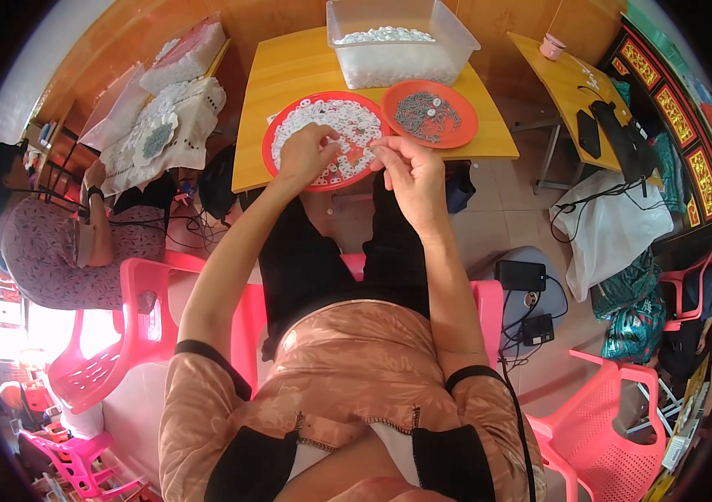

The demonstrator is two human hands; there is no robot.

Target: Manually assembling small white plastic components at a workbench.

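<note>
A round red tray (269, 152) on the yellow table holds many small white plastic pieces (312, 115), some with holes. My left hand (305, 154) is over its middle, fingers curled, thumb and forefinger close together at the pieces. Whatever lies between those fingertips is too small to tell. At the tray's right side my right hand (413, 174) is closed in a pinch, its fingertips on something tiny that I cannot make out. Just beyond it an orange plate (466, 127) holds a heap of thin grey metal pieces (424, 115) with a white piece among them.
A clear plastic bin (406, 69) full of white pieces stands behind the plates on the yellow table (276, 63). To the left another person (63, 243) sits at a cloth-covered table (197, 109). A pink chair (611, 427) and a side table (540, 71) are at right.
</note>
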